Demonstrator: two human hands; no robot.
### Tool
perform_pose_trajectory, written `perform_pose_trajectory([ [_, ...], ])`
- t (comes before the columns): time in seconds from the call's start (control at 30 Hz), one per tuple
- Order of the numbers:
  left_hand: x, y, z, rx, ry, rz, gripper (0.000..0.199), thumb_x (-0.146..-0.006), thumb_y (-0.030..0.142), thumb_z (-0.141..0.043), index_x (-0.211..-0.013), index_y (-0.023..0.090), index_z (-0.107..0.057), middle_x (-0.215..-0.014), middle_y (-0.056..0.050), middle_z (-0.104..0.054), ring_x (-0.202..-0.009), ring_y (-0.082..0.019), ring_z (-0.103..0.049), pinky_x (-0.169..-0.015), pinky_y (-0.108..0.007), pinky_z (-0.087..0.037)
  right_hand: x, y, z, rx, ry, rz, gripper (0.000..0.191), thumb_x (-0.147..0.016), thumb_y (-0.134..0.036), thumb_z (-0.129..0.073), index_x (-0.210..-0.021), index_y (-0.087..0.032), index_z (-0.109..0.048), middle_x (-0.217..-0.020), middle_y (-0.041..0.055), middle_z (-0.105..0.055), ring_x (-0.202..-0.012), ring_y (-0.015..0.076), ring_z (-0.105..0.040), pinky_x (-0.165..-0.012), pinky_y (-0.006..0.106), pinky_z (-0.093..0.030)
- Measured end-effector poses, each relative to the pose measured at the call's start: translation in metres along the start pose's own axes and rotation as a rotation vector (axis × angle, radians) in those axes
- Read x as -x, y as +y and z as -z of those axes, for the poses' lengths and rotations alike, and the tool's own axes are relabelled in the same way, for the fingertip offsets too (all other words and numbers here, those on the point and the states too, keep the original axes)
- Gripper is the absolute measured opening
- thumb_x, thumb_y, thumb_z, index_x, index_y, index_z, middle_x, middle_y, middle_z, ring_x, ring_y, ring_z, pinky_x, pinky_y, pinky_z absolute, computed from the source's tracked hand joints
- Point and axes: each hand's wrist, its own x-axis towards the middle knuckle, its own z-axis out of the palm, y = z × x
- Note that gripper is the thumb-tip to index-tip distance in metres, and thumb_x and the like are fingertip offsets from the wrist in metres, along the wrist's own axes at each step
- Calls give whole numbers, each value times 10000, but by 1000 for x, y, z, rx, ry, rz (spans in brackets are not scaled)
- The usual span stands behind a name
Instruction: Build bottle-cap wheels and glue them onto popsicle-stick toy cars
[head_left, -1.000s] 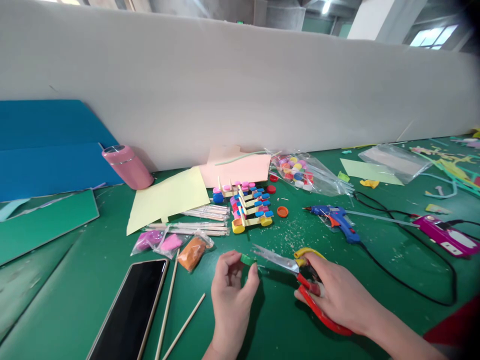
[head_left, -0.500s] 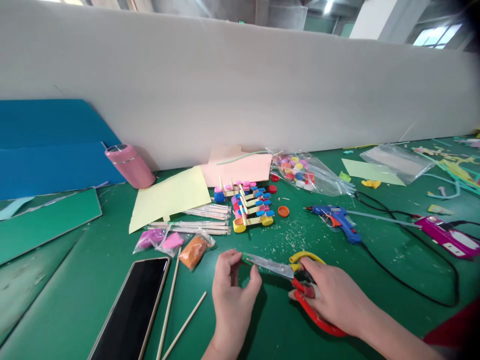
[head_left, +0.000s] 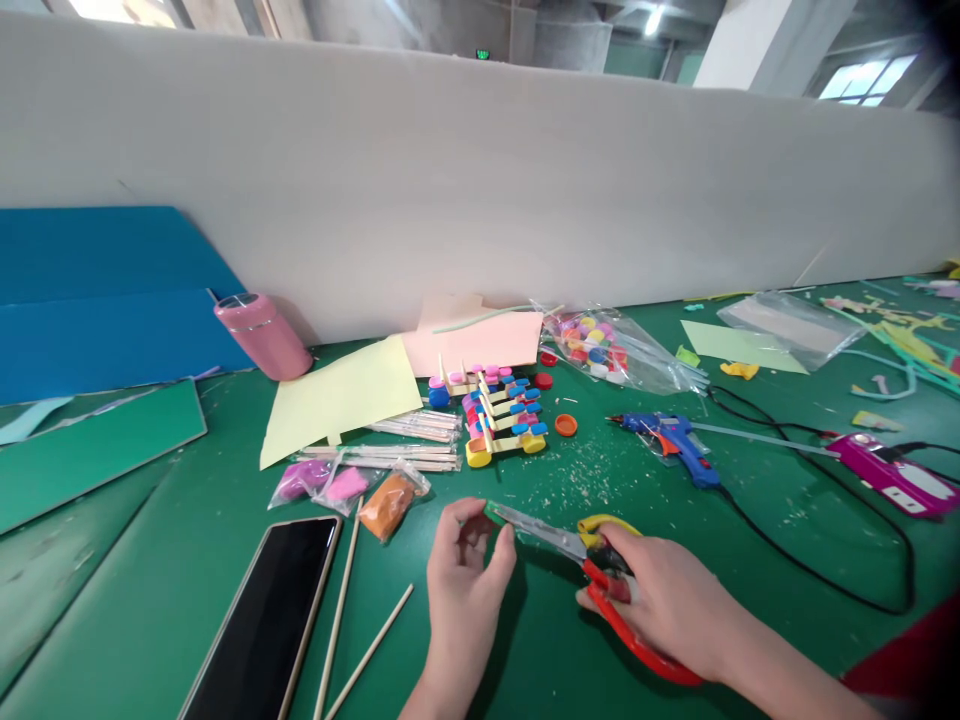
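My left hand (head_left: 466, 570) pinches a small green piece (head_left: 493, 513) between thumb and fingers; it looks like a bottle cap, though most of it is hidden. A pair of scissors (head_left: 551, 535) with one yellow and one red handle is in my right hand (head_left: 664, 595). Its blades reach left, and their tips meet the green piece. Beyond my hands lie several small assemblies (head_left: 504, 415) of coloured caps and wooden sticks. An orange cap (head_left: 566, 426) lies to their right, among pale crumbs.
A blue glue gun (head_left: 675, 443) with a black cord lies on the right, near a magenta device (head_left: 892, 472). Left are a phone (head_left: 262, 620), wooden sticks (head_left: 367, 655) and bagged orange clay (head_left: 388, 505). A pink bottle (head_left: 264, 337) and a bag of caps (head_left: 607, 345) stand farther back.
The scissor handles are spread slightly wider, with the red one lower. More of the green piece shows at the blade tips. The left hand has turned slightly.
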Motion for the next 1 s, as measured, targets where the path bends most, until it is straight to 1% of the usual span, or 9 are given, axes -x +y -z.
perform_pose_trajectory([
  [0.1, 1, 9, -2, 110, -102, 173, 235, -700, 258, -638, -889, 177, -524, -712, -5, -625, -672, -126, -608, -620, -230, -482, -1, 5, 1, 50, 44, 31, 312, -739, -520, -541, -838, -228, -493, -677, -1, -633, -605, 211, -599, -495, 265, -359],
  [0.17, 2, 13, -3, 148, -98, 215, 250, -684, 256, -658, -883, 172, -531, -699, -5, -643, -669, -127, -619, -607, -218, -475, -1, 8, 2, 76, 66, 55, 323, -740, -504, -548, -892, -225, -490, -726, 9, -635, -641, 222, -608, -519, 281, -385],
  [0.3, 4, 13, -4, 174, -74, 209, 262, -646, 222, -689, -855, 169, -541, -694, 9, -637, -660, -116, -624, -613, -208, -483, -2, 10, 2, 104, 113, 90, 371, -734, -495, -560, -950, -205, -479, -831, 46, -625, -719, 233, -602, -593, 320, -434],
  [0.53, 2, 9, -4, 149, -28, 178, 278, -614, 185, -702, -849, 171, -555, -734, 7, -623, -692, -120, -629, -661, -231, -514, -4, 5, 5, 120, 102, 99, 389, -729, -515, -555, -926, -191, -471, -854, 65, -615, -763, 246, -592, -632, 345, -447],
  [0.6, 2, 7, -4, 115, -22, 158, 286, -602, 187, -708, -847, 166, -562, -738, 3, -610, -682, -118, -623, -669, -234, -518, -4, 5, 5, 140, 106, 99, 379, -739, -523, -539, -916, -195, -471, -834, 61, -618, -747, 246, -597, -617, 338, -440],
  [0.73, 6, 5, -5, 71, -25, 107, 275, -599, 210, -712, -830, 159, -571, -787, -19, -597, -698, -136, -624, -691, -266, -526, -5, 6, 1, 138, 66, 45, 374, -776, -562, -464, -891, -206, -474, -720, 38, -632, -633, 243, -611, -507, 301, -394],
  [0.87, 7, 9, -6, 123, -49, 161, 276, -626, 224, -698, -843, 163, -539, -770, -13, -597, -720, -164, -647, -666, -274, -526, -3, 6, 2, -36, 9, 34, 300, -808, -523, -446, -835, -225, -467, -646, -4, -617, -557, 187, -586, -480, 259, -374],
  [0.93, 5, 11, -6, 157, -46, 200, 273, -637, 224, -692, -842, 167, -521, -740, 1, -609, -696, -159, -656, -655, -262, -517, -2, 6, 5, -80, 20, 50, 279, -801, -489, -479, -900, -229, -468, -660, -13, -611, -560, 174, -571, -495, 256, -384],
  [1.0, 3, 11, -5, 180, -50, 222, 271, -637, 222, -693, -836, 169, -515, -720, 5, -626, -674, -154, -660, -637, -251, -509, -1, 6, 7, -60, 48, 65, 331, -765, -476, -532, -967, -222, -465, -714, 1, -616, -607, 184, -574, -525, 269, -403],
])
